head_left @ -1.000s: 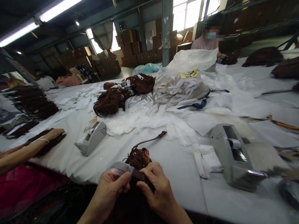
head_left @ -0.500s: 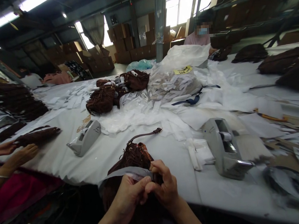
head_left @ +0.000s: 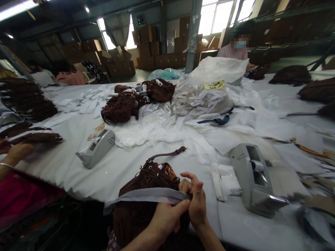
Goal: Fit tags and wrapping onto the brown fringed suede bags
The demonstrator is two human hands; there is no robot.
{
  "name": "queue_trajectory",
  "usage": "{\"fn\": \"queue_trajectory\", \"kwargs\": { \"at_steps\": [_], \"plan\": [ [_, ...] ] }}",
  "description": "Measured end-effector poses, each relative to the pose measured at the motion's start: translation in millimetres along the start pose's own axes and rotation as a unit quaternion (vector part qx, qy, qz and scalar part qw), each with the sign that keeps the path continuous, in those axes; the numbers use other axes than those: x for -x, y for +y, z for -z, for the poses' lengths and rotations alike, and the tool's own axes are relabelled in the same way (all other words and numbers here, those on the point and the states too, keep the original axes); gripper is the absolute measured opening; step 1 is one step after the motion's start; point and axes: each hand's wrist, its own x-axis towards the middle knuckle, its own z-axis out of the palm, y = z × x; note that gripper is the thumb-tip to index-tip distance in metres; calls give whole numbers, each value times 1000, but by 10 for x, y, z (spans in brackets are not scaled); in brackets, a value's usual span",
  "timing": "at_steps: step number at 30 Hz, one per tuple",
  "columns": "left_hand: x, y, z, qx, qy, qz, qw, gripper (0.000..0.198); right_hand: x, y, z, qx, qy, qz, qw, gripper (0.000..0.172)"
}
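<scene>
A dark brown fringed handbag (head_left: 127, 219) leans at the table's near edge, low in the middle of the view, its buckled strap (head_left: 165, 154) lying out on the cloth. Across its front runs a thin, pale grey-white wrapping strip (head_left: 149, 195), whose left end hangs loose. My left hand (head_left: 169, 216) is closed, thumb and fingers pinching the strip's right end by the bag's side. Against it, my right hand (head_left: 196, 201) is curled round the same end, index finger raised; its grip is partly hidden. Patterned orange lining or cloth (head_left: 169, 171) shows at the bag's opening.
Grey tape dispensers stand to the left (head_left: 96, 148) and right (head_left: 254, 180). White packets (head_left: 224, 180) lie between bag and right dispenser. Further back are brown bags (head_left: 121, 105) and a clear plastic sack (head_left: 202, 100). A co-worker's hands (head_left: 18, 151) work at far left.
Both my hands have shifted right along the strip, which now lies straighter across the bag. My right index finger has lifted. The co-worker's bag at left has moved slightly left.
</scene>
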Motion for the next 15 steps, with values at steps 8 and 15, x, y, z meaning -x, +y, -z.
{"fn": "queue_trajectory", "kwargs": {
  "at_steps": [8, 15],
  "plan": [
    [-107, 15, 134, -38, -14, 53, 998, 37, -106, -52, -62, 196, -91, -59, 975, 43],
    [-203, -139, 31, 51, 35, 46, 997, 29, -71, -21, -67, 358, -98, -21, 928, 38]
  ]
}}
